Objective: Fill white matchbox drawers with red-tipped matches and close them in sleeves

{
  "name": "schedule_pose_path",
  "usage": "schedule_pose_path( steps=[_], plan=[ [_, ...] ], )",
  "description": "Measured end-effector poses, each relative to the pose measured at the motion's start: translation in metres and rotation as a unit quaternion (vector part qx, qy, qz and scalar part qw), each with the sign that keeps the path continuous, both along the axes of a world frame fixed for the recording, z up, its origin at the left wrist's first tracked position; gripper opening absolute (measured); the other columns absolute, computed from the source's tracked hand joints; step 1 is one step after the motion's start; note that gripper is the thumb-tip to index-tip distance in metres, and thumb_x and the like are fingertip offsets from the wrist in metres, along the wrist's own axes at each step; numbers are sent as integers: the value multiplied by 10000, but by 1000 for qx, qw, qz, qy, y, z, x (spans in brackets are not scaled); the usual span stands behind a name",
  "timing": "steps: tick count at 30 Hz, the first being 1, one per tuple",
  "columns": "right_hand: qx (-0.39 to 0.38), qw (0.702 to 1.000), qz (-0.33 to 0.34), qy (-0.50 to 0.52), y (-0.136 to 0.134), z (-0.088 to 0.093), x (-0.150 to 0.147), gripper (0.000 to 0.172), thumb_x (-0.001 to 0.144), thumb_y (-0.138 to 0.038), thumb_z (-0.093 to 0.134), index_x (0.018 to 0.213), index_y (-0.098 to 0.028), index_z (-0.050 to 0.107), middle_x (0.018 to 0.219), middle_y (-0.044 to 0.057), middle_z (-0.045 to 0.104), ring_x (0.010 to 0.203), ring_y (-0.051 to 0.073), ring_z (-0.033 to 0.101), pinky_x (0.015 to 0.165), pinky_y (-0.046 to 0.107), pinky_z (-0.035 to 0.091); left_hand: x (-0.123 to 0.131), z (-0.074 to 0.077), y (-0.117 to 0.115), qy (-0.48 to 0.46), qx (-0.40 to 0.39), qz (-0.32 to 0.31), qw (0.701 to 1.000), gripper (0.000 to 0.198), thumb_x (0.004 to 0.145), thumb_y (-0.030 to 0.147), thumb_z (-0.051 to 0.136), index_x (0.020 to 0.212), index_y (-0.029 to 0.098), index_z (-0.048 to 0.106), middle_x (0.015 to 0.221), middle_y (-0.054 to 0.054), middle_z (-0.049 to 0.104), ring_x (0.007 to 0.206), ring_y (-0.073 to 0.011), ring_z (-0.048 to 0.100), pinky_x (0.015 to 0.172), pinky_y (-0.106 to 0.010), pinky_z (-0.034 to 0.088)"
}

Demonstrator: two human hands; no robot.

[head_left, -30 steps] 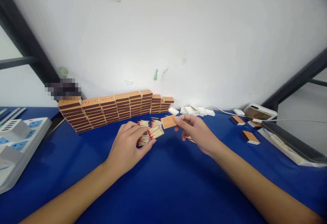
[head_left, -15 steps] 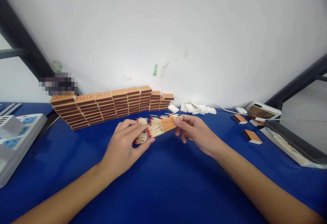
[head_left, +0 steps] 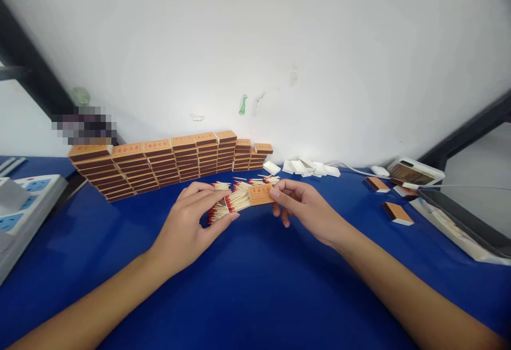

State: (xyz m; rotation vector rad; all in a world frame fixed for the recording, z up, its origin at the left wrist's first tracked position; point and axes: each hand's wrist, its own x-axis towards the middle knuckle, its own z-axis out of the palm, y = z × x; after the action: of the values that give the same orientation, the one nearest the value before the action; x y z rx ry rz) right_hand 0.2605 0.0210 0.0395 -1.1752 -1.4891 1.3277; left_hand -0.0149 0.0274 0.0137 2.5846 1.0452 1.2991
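My left hand (head_left: pixel 191 214) is closed, thumb and fingers gripping a matchbox tray full of red-tipped matches (head_left: pixel 238 200). Pinched in my right hand (head_left: pixel 301 203) is an orange matchbox sleeve (head_left: pixel 260 195) with red print. The sleeve meets the right end of the tray; how far the tray sits inside it I cannot tell. Loose matches (head_left: pixel 217 213) lie beside and partly behind my left fingers, and more loose matches (head_left: pixel 265 180) are spread just behind the sleeve.
Stacked matchboxes (head_left: pixel 183 158) form a wall at the back left. White empty trays (head_left: pixel 305 167) lie behind my right hand. Farther right are loose matchboxes (head_left: pixel 398 213), a phone (head_left: pixel 417 171) and a cable (head_left: pixel 353 172). A power strip (head_left: pixel 43 201) sits at the left.
The sleeve has turned from a slant to nearly level, still against the tray's end. Both hands keep their grips, and the view has shifted slightly.
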Motion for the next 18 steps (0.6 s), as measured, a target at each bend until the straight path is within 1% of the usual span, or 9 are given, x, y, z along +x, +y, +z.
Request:
schedule_pose_path(
  steps=[6,9,11,12,14,15,16,17,18],
  plan=[
    [-2,1000,-15,12,-1,-2,-2,486,886,-662,783,868,-202,628,689,-22,644,533,106,557,484,244,493,1,2,-1,-2,-6,-21,1000,333,962,364,799,1251,207,745,1154,-79,785,1102,-251,678,954,-415,601],
    [-8,1000,-13,14,-2,-5,-3,467,912,-651,764,898,-208,618,682,-22,640,531,112,563,466,241,492,1,2,-1,-7,-8,-18,1000,339,954,369,808,1251,214,751,1157,-78,788,1096,-250,687,949,-407,605],
    [1,999,-24,25,-5,-8,-6,457,924,-647,753,1019,-218,629,737,-12,658,584,140,613,455,245,502,0,2,0,-10,-8,-14,1000,345,946,374,818,1245,214,756,1152,-78,790,1089,-250,691,942,-404,607],
    [14,999,-34,30,-7,-10,-9,484,937,-657,732,1128,-224,632,804,6,683,636,162,649,457,255,517,0,1,0,-11,-8,-14,1000,354,940,379,824,1247,215,757,1146,-78,791,1086,-251,692,937,-403,608],
    [40,998,-44,16,-17,-12,-16,608,995,-696,621,1401,-246,583,1048,73,734,744,191,703,548,321,604,1,1,-1,-13,-10,-16,1000,373,927,395,836,1251,225,759,1134,-75,793,1081,-253,694,928,-405,608],
    [46,998,-35,-3,-23,-13,-20,675,1028,-718,537,1527,-264,522,1198,108,728,785,196,719,647,372,648,2,0,-3,-13,-10,-21,1000,381,920,404,842,1251,233,759,1126,-71,796,1079,-253,695,924,-406,607],
    [44,999,-19,-26,-31,-12,-24,721,1057,-733,444,1624,-288,447,1343,132,694,815,193,729,779,425,668,4,0,-4,-14,-8,-29,999,394,908,418,849,1246,238,758,1112,-67,799,1077,-254,695,922,-408,606],
    [34,998,12,-45,-38,-12,-29,758,1068,-746,378,1683,-302,380,1439,145,656,839,194,737,896,467,657,5,-1,-6,-16,-2,-40,999,417,890,443,860,1239,241,755,1091,-62,804,1075,-257,695,923,-415,604],
    [18,997,40,-56,-46,-11,-33,798,1067,-761,344,1721,-305,319,1493,154,628,891,208,742,965,490,637,7,-1,-9,-16,5,-54,998,449,867,468,870,1235,241,748,1062,-55,808,1069,-260,695,920,-420,602]
  ],
)
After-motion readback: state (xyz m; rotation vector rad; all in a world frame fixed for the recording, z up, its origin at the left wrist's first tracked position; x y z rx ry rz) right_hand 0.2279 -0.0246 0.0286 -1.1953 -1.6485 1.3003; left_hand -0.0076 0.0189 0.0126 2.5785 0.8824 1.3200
